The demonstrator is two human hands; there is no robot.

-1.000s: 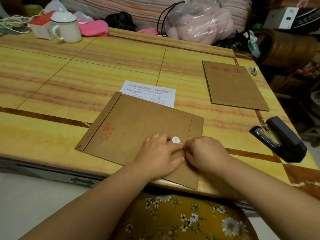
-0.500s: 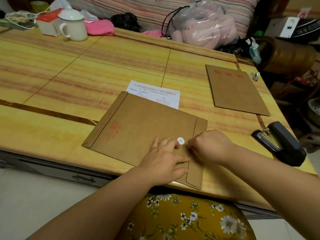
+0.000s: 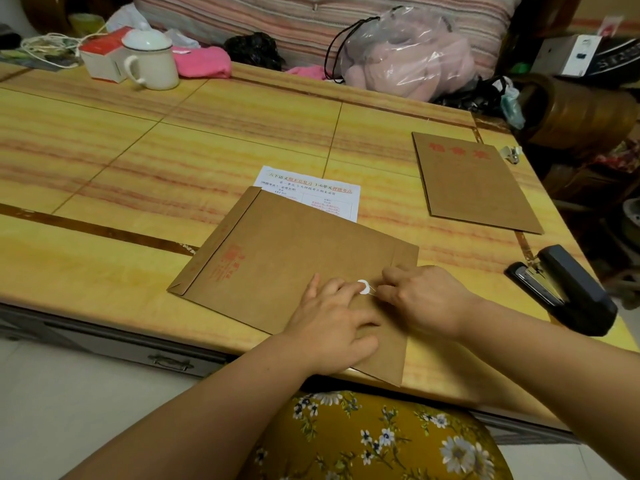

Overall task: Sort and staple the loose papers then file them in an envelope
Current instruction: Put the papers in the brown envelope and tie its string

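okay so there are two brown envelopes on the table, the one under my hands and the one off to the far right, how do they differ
The near envelope lies under both hands: the left hand presses it flat while the right hand pinches the thread at its white clasp disc; the far envelope lies untouched. The near one covers part of a printed sheet; the far one lies on bare table. Red print sits near the near one's left end, but along the far one's top edge. Both are brown kraft and lie flat.

Brown envelope (image 3: 294,265), red stamp (image 3: 228,265), white clasp (image 3: 362,286), black stapler (image 3: 568,289).
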